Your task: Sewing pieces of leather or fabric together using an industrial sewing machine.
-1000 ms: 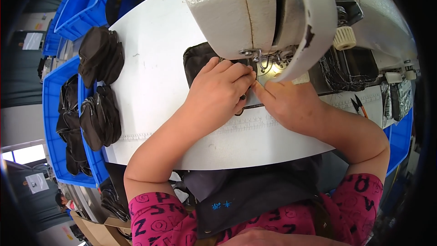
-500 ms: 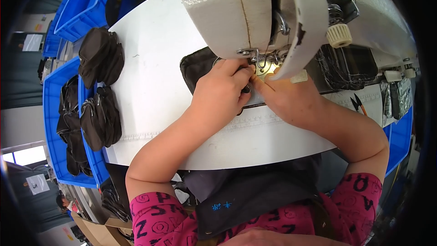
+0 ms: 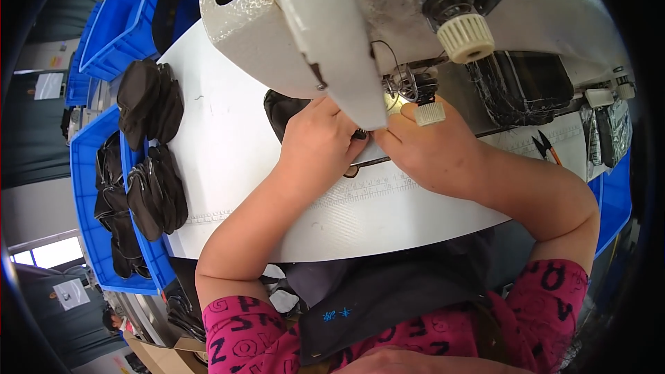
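Under the head of the white sewing machine (image 3: 242, 48) lies a black fabric pouch (image 3: 278, 112), mostly covered by my hands and the machine. My left hand (image 3: 315, 137) grips it with bent fingers, and a bit of dark zipper (image 3: 360, 134) pokes out by its thumb. Close beside it, my right hand (image 3: 433, 147) is closed at the pouch's edge, thumb and forefinger pressed together near the lit needle area. The machine's casing hides the needle and part of both hands' fingertips.
Black pouches (image 3: 149, 104) are piled at the table's left edge, and more lie in a blue bin (image 3: 86, 187). Orange-handled snips (image 3: 547, 147) rest beyond my right forearm. Behind them is a stack of black pieces with loose threads (image 3: 523, 86). A ruler strip (image 3: 353, 192) runs along the table.
The view has shifted, so the machine head now covers more of the needle area and fingertips. Both hands stay on the pouch, close together.
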